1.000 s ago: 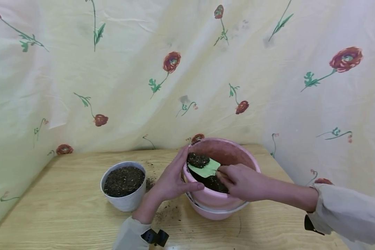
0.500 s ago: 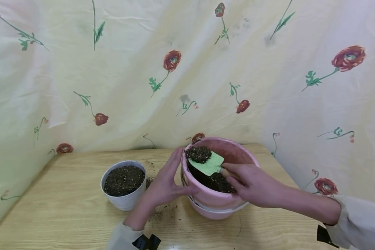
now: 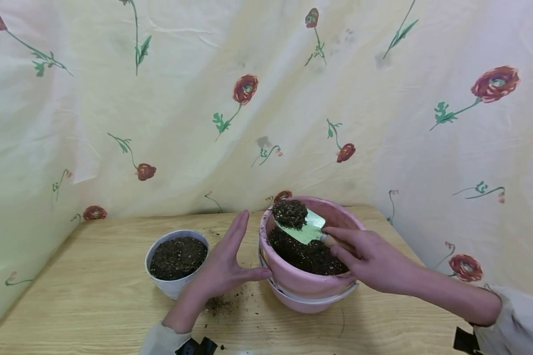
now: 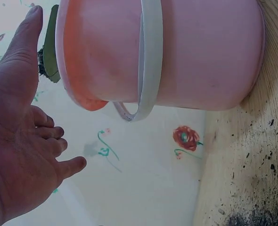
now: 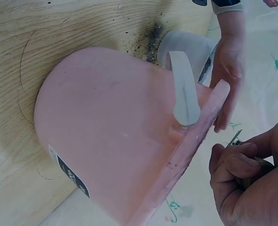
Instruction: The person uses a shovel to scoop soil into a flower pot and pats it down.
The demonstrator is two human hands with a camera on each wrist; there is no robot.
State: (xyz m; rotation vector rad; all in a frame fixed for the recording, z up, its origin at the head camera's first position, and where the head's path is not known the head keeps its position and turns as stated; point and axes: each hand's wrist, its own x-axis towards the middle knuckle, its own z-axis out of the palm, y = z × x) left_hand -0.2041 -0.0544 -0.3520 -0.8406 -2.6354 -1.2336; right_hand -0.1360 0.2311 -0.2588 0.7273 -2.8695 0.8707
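My right hand (image 3: 368,256) grips the wooden handle of a small trowel with a pale green blade (image 3: 310,232). A heap of dark soil (image 3: 289,214) rides on that blade, over the rim of a pink bucket (image 3: 308,285). More soil lies inside the bucket. Between the bucket and a white pot (image 3: 171,287) is my left hand (image 3: 217,266), its fingers straight and thumb spread toward the bucket's rim. In the left wrist view, the left hand (image 4: 16,122) holds nothing. The pot is filled with soil (image 3: 177,257) nearly to its rim.
A pale bail handle (image 4: 151,56) hangs down the bucket's side. Crumbs of soil (image 3: 217,305) are scattered on the wooden table (image 3: 93,296) between pot and bucket. A flower-printed cloth (image 3: 182,98) hangs behind and at both sides.
My left hand has come away from the bucket's rim, moving left with its fingers straightened. The loaded trowel has risen from within the bucket and shifted slightly right.
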